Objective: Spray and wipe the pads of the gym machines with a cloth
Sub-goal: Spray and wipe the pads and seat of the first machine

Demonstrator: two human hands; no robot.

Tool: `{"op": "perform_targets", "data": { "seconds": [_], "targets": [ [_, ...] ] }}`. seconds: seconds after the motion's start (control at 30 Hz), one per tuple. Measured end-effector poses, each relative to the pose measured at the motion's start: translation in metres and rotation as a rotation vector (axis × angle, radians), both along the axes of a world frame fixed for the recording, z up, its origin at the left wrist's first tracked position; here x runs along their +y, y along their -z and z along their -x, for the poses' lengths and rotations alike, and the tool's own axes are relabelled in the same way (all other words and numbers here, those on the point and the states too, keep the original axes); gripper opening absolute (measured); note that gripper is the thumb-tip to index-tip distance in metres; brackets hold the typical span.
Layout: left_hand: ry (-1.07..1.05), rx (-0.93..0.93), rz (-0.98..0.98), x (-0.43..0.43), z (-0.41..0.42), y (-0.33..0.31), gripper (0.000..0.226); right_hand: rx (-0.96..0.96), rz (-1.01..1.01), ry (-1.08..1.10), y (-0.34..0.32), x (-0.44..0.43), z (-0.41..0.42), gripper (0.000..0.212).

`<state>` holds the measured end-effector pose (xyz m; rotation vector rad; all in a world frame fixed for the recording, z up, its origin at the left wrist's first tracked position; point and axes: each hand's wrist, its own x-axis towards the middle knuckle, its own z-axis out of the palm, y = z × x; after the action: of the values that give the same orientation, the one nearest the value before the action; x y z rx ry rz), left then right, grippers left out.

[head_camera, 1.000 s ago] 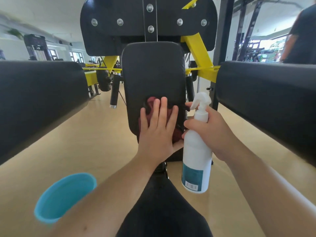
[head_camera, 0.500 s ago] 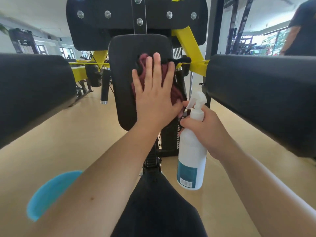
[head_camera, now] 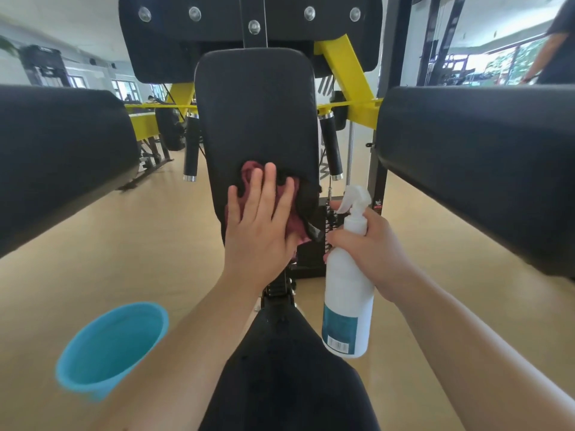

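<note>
Since half a second ago the left hand [head_camera: 259, 231] has slid from the top of the upright pad [head_camera: 255, 113] down to its lower end, dragging the cloth [head_camera: 289, 209] with it. The fingers [head_camera: 270, 185] are spread flat and extended, not clenched, pinning the maroon cloth against the pad's face by palm pressure alone. The cloth looks soft and limp, bunching past the fingertips and sagging off the pad's lower right corner; it probably needs a broad flat press or a gathered fistful to keep from slipping. The pad looks like firm, smooth vinyl, likely slick where wet. The right hand [head_camera: 373, 244] is wrapped around the neck of the white spray bottle [head_camera: 350, 293], held upright beside the pad, index finger near the trigger. A blue bucket [head_camera: 93, 377] sits on the floor at lower left
</note>
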<state>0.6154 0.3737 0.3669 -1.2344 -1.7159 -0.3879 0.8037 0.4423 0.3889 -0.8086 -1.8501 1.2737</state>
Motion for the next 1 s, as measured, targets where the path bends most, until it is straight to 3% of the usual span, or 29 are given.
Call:
{"op": "perform_targets", "data": {
  "seconds": [0.27,0.5,0.77,1.0],
  "targets": [
    [-0.018,-0.104,-0.090,0.008,0.007,-0.060,0.098,0.001,-0.062,-0.035,-0.012,0.005,0.008,0.032],
    [-0.047,-0.162,-0.139,0.014,0.017,-0.107,0.098,0.048,-0.112,-0.070,-0.038,0.005,0.024,0.044],
    [-0.107,-0.320,-0.156,0.005,0.015,-0.056,0.091,0.066,-0.096,-0.058,-0.031,0.008,0.029,0.051],
    [0.071,-0.159,0.028,-0.008,-0.001,-0.008,0.064,0.048,-0.074,-0.026,-0.019,0.011,0.024,0.039]
  ]
}}
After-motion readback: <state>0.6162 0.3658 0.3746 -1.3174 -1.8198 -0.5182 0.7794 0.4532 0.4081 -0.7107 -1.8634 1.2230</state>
